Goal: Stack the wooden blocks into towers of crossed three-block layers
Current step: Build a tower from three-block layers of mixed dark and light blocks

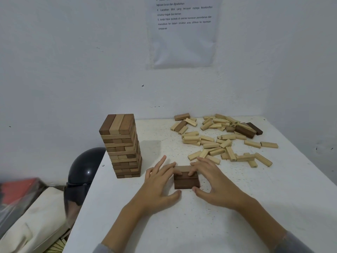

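Note:
A flat layer of three wooden blocks [186, 180] lies on the white table [237, 207] in front of me, two dark ones near and a lighter one behind. My left hand [160, 187] presses against its left side, fingers on top. My right hand [211, 181] squeezes the right side, thumb at the front corner. A finished tall tower [121, 146] of crossed layers stands at the table's left edge. A scattered pile of loose blocks [222, 141], mostly pale with a few dark, covers the far right.
A black helmet [83, 172] sits off the table's left edge, above a beige bag [34, 221]. A white wall rises behind the table with a printed sheet [184, 31] taped on it.

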Available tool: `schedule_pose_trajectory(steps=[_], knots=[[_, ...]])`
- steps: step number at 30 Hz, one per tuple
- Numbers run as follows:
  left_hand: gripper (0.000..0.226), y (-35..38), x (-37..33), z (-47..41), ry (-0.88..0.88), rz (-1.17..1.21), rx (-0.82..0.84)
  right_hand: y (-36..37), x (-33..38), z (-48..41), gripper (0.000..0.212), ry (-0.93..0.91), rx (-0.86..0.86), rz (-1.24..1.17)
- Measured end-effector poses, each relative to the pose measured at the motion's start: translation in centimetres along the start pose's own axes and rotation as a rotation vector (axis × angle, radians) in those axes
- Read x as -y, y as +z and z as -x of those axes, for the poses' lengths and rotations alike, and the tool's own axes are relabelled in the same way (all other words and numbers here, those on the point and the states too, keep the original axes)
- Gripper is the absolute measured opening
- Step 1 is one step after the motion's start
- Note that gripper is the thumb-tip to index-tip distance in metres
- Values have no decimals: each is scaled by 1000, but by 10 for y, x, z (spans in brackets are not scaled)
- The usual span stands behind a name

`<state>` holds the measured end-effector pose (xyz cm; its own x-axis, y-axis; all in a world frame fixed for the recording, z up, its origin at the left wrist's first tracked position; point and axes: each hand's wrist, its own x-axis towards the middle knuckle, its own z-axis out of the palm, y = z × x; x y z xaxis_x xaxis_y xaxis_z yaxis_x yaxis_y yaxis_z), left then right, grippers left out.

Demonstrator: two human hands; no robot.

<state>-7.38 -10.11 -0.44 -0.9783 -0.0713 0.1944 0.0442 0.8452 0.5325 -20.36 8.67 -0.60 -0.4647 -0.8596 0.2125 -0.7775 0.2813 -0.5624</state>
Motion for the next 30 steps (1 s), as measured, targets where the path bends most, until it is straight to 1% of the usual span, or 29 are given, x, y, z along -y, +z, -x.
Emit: schedule_pose_trajectory(steps=[3, 6, 11, 17, 26, 30], knots=[[38, 0, 0, -1, -35, 98, -2, 0, -3, -2, 30, -15, -5, -9], [34, 0, 1, -1, -66, 145, -10, -1, -4, -2, 30, -23, -19, -13], [34, 2, 3, -1, -76, 151, -16, 0, -8, -1, 34, -42, -33, -5], [35, 5, 5, -1, -74, 131, -36, 7, -11, -3, 34, -35, -96, 14], [45, 5, -1, 1, -89, 168, -81, 10, -14, -2, 34, -22, -120, 24], [48, 4, -4, 3, -120, 183, -54, 8, -11, -3, 39, -41, -128, 10]])
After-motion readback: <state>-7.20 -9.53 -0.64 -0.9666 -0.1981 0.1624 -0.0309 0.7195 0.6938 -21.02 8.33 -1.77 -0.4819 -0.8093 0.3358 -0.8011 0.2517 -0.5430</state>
